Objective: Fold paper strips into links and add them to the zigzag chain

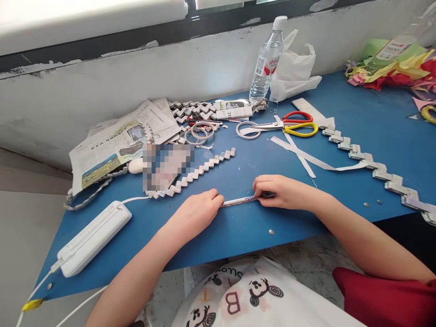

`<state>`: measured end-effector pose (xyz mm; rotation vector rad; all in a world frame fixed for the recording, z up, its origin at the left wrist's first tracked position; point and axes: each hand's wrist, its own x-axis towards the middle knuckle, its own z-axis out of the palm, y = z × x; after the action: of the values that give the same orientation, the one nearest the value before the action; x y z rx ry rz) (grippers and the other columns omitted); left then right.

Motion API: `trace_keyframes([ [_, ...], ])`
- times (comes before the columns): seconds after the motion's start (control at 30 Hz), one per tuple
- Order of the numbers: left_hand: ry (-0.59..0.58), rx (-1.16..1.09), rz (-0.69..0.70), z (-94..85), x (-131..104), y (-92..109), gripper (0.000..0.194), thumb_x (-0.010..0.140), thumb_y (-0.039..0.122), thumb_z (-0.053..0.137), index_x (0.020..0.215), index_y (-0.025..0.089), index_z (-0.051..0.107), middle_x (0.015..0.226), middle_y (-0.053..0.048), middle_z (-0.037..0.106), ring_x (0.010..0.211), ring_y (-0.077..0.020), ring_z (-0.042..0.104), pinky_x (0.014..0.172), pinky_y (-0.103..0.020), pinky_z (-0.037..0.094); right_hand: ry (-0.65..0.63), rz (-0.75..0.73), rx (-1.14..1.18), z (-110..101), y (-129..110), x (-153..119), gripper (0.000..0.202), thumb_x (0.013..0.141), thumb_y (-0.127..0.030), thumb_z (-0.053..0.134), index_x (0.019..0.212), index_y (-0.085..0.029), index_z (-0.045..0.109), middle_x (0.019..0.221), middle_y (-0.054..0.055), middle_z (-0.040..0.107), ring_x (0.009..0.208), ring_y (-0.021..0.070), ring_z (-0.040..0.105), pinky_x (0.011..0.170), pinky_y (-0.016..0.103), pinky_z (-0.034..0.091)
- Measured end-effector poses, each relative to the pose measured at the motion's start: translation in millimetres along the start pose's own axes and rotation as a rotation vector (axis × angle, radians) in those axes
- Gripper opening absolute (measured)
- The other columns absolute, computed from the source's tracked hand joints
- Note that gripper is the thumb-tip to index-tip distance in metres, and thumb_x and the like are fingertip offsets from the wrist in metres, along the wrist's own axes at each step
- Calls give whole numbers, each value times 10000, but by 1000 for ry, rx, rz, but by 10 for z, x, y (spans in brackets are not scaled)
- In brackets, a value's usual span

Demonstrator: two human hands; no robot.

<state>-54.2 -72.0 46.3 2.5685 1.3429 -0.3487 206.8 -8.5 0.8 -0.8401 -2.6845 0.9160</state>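
A narrow folded newspaper strip [238, 200] stretches between my two hands, low over the blue table. My left hand [204, 208] pinches its left end, fingers curled. At the other end my right hand [276, 191] grips the strip between thumb and fingers. Just beyond my left hand lies a zigzag chain of folded paper [200, 171]. A longer folded-paper chain [381, 170] runs down the right side of the table. Scissors [284, 125] with one red and one yellow handle lie beyond my right hand, across cut white paper strips [296, 154].
Newspaper sheets [112, 141] and rolls of tape [202, 132] lie at the back left. A water bottle [267, 61] and a white plastic bag [294, 70] stand by the wall. A white power bank [95, 238] with cables lies front left. Coloured paper [395, 68] is back right.
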Motion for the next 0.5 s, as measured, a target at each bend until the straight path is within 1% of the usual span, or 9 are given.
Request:
trace_keyframes([
  [0.07, 12, 15, 8, 15, -14, 27, 269, 950, 122, 362, 1120, 191, 559, 976, -44, 589, 750, -153, 596, 591, -257, 441, 15, -67, -120, 17, -35, -16, 155, 876, -153, 492, 791, -186, 617, 892, 66, 654, 787, 174, 610, 673, 281, 485],
  [0.17, 20, 77, 40, 46, -41, 82, 392, 943, 99, 377, 1307, 200, 482, 1009, -55, 585, 796, -173, 601, 582, -261, 450, 63, -150, -351, 80, -116, -54, 224, 910, -146, 456, 774, -171, 632, 878, 94, 673, 783, 203, 622, 674, 320, 517],
  [0.23, 10, 133, 49, 73, -53, 131, 425, 939, 84, 380, 1344, 175, 471, 1016, -74, 592, 841, -190, 606, 588, -264, 462, 120, -171, -484, 164, -182, -94, 248, 916, -131, 448, 778, -160, 653, 893, 113, 693, 797, 223, 642, 709, 357, 544],
  [0.3, 24, 183, 40, 117, -55, 186, 425, 942, 70, 352, 1341, 125, 488, 991, -95, 612, 863, -205, 613, 625, -283, 485, 198, -153, -579, 284, -257, -142, 259, 911, -96, 440, 828, -139, 681, 974, 141, 712, 884, 250, 667, 778, 390, 563],
  [0.37, 80, 222, 45, 191, -43, 244, 424, 944, 58, 307, 1308, 74, 524, 1003, -125, 640, 908, -224, 624, 718, -325, 509, 280, -90, -641, 424, -342, -182, 269, 902, -67, 431, 956, -86, 694, 1111, 189, 697, 1009, 279, 665, 863, 409, 563],
  [0.4, 117, 237, 57, 240, -32, 274, 428, 943, 55, 289, 1285, 53, 546, 1057, -151, 648, 967, -236, 625, 791, -350, 510, 310, -61, -663, 495, -387, -194, 283, 904, -69, 426, 1001, -59, 691, 1144, 210, 687, 1039, 287, 664, 880, 408, 565],
  [0.43, 158, 247, 74, 297, -19, 305, 433, 939, 56, 280, 1264, 34, 566, 1161, -181, 634, 1060, -253, 609, 880, -376, 493, 349, -43, -691, 563, -432, -200, 296, 909, -78, 418, 1018, -28, 689, 1149, 235, 682, 1039, 293, 671, 892, 410, 567],
  [0.47, 200, 253, 94, 357, -5, 338, 447, 937, 62, 267, 1260, 15, 572, 1288, -210, 582, 1181, -275, 561, 988, -412, 445, 389, -12, -715, 625, -476, -200, 309, 915, -99, 418, 1033, -2, 686, 1148, 253, 679, 1041, 302, 675, 910, 415, 565],
  [0.5, 219, 248, 105, 417, 10, 371, 463, 937, 83, 260, 1291, -7, 545, 1393, -234, 504, 1294, -306, 481, 1061, -456, 387, 420, 19, -728, 681, -517, -194, 326, 917, -108, 412, 1050, 19, 681, 1151, 268, 675, 1059, 313, 672, 932, 423, 558],
])
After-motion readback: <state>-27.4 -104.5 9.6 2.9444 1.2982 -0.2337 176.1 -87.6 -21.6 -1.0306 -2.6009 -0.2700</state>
